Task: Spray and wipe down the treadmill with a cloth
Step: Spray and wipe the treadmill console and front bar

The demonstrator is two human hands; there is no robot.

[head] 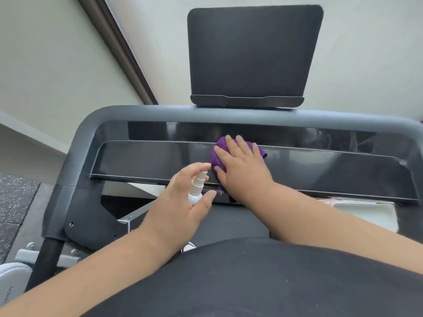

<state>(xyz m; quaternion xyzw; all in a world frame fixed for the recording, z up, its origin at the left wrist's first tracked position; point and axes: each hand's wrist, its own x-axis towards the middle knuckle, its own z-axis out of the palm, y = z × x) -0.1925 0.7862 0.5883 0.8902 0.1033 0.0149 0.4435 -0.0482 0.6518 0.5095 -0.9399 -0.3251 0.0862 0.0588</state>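
The right hand (242, 167) lies flat, fingers spread, pressing a purple cloth (218, 154) onto the glossy black console panel (142, 160) of the treadmill (160, 113), near the panel's middle. At about eight o'clock from the cloth, the left hand (180, 202) is wrapped round a small white spray bottle (197, 188), forefinger arched over the nozzle, which points up toward the panel. A dark tablet screen (251, 53) stands at twelve o'clock above the grey handlebar.

The cloth looks soft and limp, so it should bunch and slide easily; a flat palm on top seems the sound way to steer it. The bottle looks light and smooth, best gripped round its body with one finger free for the pump. The shiny panel will probably show streaks.
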